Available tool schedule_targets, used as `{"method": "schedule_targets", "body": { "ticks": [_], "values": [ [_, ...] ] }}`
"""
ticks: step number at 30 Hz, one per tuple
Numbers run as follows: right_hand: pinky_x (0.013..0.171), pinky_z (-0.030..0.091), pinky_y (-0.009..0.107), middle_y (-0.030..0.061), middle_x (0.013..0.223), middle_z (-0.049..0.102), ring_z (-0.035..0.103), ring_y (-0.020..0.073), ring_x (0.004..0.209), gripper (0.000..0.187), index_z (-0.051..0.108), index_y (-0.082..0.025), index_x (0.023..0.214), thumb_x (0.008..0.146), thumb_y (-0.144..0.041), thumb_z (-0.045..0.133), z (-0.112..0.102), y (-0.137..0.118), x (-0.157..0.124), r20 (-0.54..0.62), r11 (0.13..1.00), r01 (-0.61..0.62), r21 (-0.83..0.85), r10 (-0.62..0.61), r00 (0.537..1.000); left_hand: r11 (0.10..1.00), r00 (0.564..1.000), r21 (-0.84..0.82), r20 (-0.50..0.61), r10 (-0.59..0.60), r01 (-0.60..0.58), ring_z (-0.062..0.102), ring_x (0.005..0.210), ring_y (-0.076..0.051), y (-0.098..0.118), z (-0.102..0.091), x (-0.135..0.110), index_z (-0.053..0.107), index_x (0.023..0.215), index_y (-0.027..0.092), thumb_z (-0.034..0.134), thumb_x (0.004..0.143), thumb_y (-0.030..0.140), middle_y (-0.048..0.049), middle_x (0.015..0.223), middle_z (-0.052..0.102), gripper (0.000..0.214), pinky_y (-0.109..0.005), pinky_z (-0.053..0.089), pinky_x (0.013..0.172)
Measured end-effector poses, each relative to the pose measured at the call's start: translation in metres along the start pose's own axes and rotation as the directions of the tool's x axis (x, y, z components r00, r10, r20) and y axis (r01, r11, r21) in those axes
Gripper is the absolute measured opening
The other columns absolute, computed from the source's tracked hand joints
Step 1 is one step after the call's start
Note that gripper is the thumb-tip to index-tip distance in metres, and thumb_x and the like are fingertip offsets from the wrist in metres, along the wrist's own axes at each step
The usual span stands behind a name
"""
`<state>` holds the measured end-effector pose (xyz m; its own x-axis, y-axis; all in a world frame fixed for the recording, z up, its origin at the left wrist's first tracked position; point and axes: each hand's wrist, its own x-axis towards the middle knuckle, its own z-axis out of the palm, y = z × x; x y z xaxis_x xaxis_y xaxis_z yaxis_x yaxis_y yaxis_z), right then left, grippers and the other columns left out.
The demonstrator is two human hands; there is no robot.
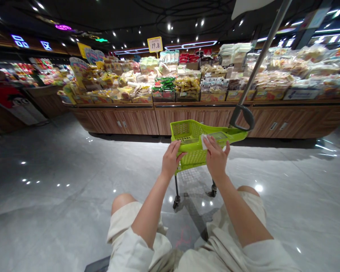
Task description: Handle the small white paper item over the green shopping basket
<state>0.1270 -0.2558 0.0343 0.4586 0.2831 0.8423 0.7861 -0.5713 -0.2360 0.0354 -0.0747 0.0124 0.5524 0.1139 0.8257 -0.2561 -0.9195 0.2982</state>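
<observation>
A small lime-green shopping cart (193, 166) stands before my knees, its plastic basket on a thin frame with dark casters. My left hand (170, 159) grips the basket's near-left corner, fingers over the rim and thumb on the outer side. Pressed against the near rim is a white wipe (204, 141), held under the fingers of my right hand (216, 155). Part of the wipe is hidden by those fingers. On the cart's right, a grey handle loop (241, 118) joins a slanting metal pole (262, 60).
Behind the cart runs a long wooden display counter (116, 120) piled with packaged snacks (187, 87). A price sign (155, 44) rises above them. Glossy grey floor tiles (59, 211) surround me. At far left is a red-and-white stand (14, 102).
</observation>
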Motion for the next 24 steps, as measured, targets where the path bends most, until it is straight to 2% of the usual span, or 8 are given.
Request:
{"method": "schedule_targets", "body": {
  "ticks": [5,7,9,11,14,17,21,24],
  "values": [
    [0.126,0.001,0.041,0.0049,0.141,0.056,0.05,0.0162,0.135,0.048,0.058,-0.022,0.135,0.093,-0.009,0.037,0.014,-0.063,-0.01,0.106,0.98,0.143,0.135,-0.158,0.982,1.0,1.0,-0.01,0.026,-0.013,0.013,0.049,0.133,-0.026,0.003,-0.001,0.002,0.041,0.146,0.021,0.05,0.098,0.02,-0.0141,0.136,0.053,0.049,-0.045,0.044,0.112],
    [0.127,-0.001,0.039,0.0051,0.144,0.053,0.047,0.015,0.138,0.051,0.054,-0.022,0.139,0.093,-0.008,0.038,0.014,-0.072,-0.012,0.135,0.965,0.185,0.186,-0.212,0.968,1.0,0.999,-0.02,0.045,-0.012,0.013,0.048,0.134,-0.026,0.003,-0.004,0.001,0.041,0.146,0.02,0.048,0.097,0.015,-0.0144,0.137,0.052,0.05,-0.046,0.042,0.113],
    [0.126,-0.004,0.041,0.0041,0.144,0.053,0.047,0.0146,0.138,0.054,0.053,-0.023,0.14,0.091,-0.006,0.039,0.009,-0.063,-0.012,0.149,0.952,0.225,0.207,-0.258,0.955,1.0,0.999,-0.021,0.045,-0.004,0.005,0.048,0.133,-0.026,0.001,-0.006,0.001,0.041,0.146,0.02,0.048,0.097,0.016,-0.0143,0.137,0.053,0.049,-0.045,0.043,0.112],
    [0.126,-0.006,0.043,0.002,0.141,0.056,0.049,0.0145,0.135,0.056,0.056,-0.027,0.136,0.088,-0.004,0.04,0.002,-0.04,-0.009,0.141,0.95,0.244,0.193,-0.273,0.952,1.0,1.0,-0.013,0.03,0.005,-0.005,0.05,0.131,-0.026,-0.002,-0.007,0.0,0.042,0.146,0.021,0.051,0.099,0.022,-0.0138,0.136,0.054,0.047,-0.044,0.045,0.11],
    [0.125,-0.004,0.047,-0.0007,0.133,0.063,0.053,0.0161,0.132,0.054,0.063,-0.029,0.127,0.086,-0.002,0.041,-0.007,-0.004,-0.002,0.077,0.984,0.144,0.107,-0.153,0.985,1.0,1.0,-0.002,0.002,0.012,-0.012,0.053,0.129,-0.026,-0.004,-0.005,-0.001,0.043,0.145,0.023,0.056,0.098,0.035,-0.0131,0.134,0.055,0.05,-0.043,0.047,0.108],
    [0.125,0.0,0.049,-0.0003,0.13,0.065,0.056,0.0182,0.13,0.05,0.066,-0.027,0.122,0.087,-0.003,0.041,-0.007,0.002,0.002,0.019,0.999,0.028,0.044,-0.029,0.999,1.0,1.0,-0.007,-0.011,0.008,-0.008,0.052,0.129,-0.025,-0.004,-0.001,0.0,0.042,0.145,0.023,0.056,0.098,0.038,-0.0129,0.133,0.056,0.051,-0.043,0.046,0.109],
    [0.126,0.003,0.043,0.0031,0.134,0.062,0.056,0.017,0.129,0.047,0.063,-0.023,0.126,0.09,-0.005,0.04,0.008,-0.04,-0.005,0.067,0.989,0.11,0.103,-0.117,0.991,1.0,1.0,-0.011,-0.002,-0.001,0.001,0.051,0.131,-0.026,0.0,-0.001,0.0,0.041,0.146,0.022,0.053,0.1,0.03,-0.0139,0.135,0.054,0.049,-0.045,0.045,0.11],
    [0.126,0.001,0.039,0.0047,0.142,0.055,0.048,0.0147,0.136,0.049,0.056,-0.02,0.136,0.091,-0.007,0.039,0.015,-0.072,-0.013,0.116,0.967,0.18,0.183,-0.203,0.972,1.0,1.0,-0.023,0.026,-0.001,0.001,0.048,0.133,-0.026,0.001,-0.005,0.0,0.041,0.146,0.019,0.046,0.098,0.018,-0.0151,0.136,0.053,0.048,-0.045,0.044,0.112]
  ]
}}
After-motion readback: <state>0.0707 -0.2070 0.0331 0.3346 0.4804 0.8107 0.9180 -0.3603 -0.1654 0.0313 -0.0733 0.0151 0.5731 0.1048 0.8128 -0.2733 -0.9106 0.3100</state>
